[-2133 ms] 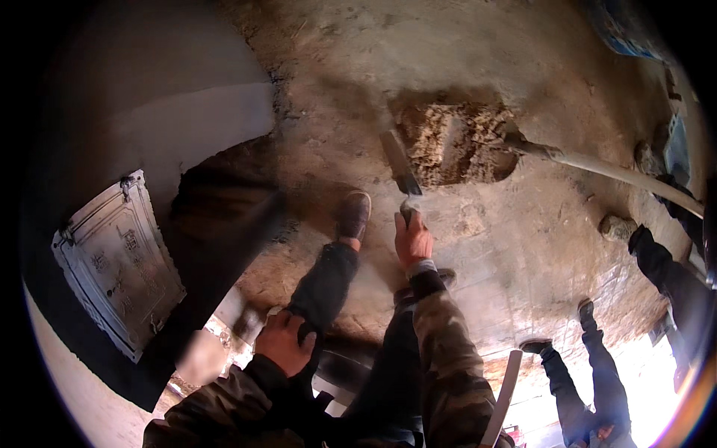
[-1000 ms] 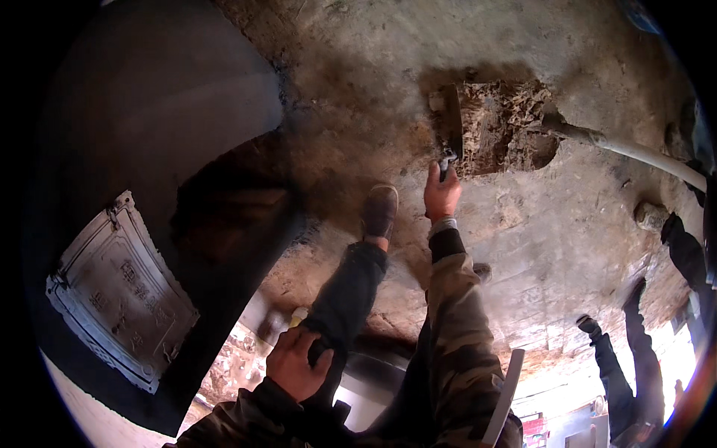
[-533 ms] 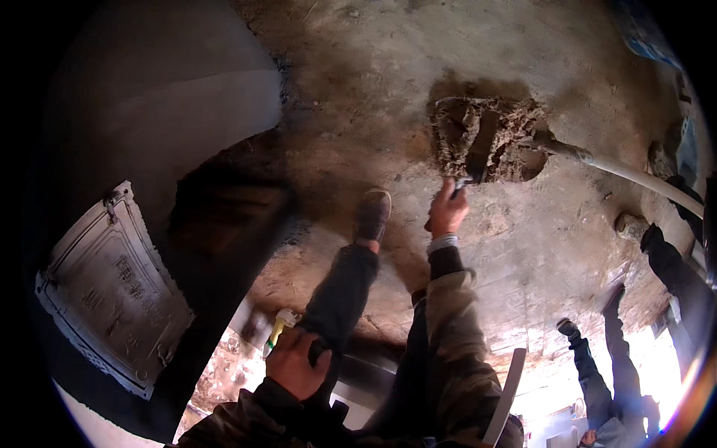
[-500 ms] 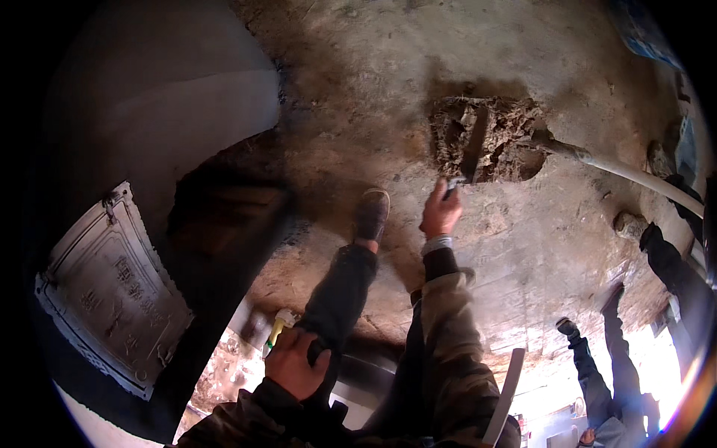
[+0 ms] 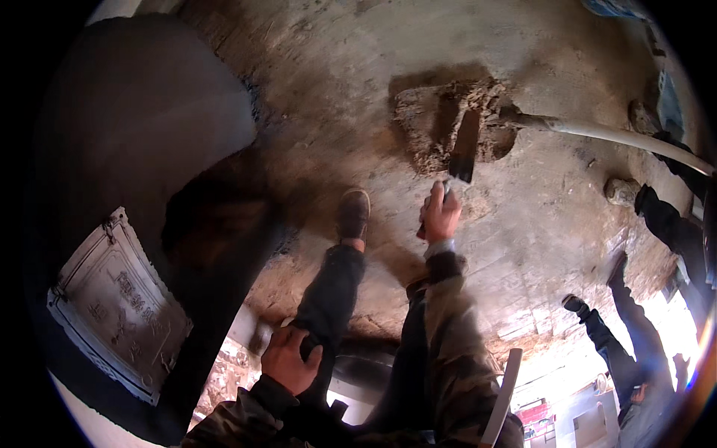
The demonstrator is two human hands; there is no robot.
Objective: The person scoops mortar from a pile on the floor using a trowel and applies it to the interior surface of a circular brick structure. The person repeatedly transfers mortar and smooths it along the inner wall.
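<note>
- Pale panel (image 5: 119, 317) far left, against the dark block (image 5: 149, 104).
- Shoe (image 5: 353, 213) planted between block and brown mix (image 5: 426, 123).
- Pale bar (image 5: 502, 399) at lower edge, just beside the right sleeve.
- Pole (image 5: 620, 136) runs from the mix's right end out to the right; limits that side.
- Stone (image 5: 621, 192) below pole, dark trouser leg (image 5: 665, 220) near it. Another person's two legs lower right.
- Edges: block ends in a ragged line; floor (image 5: 321, 127) spans from there to the mix. More floor above the mix and below the pole.
- Left hand (image 5: 290, 361): on the knee, fingers loosely bent, thumb spread; well apart from trowel.
- Right hand (image 5: 441, 211): fingers wrapped round the handle of the trowel (image 5: 465, 145). Blade points away from fingers, over the mix; can't tell contact.
</note>
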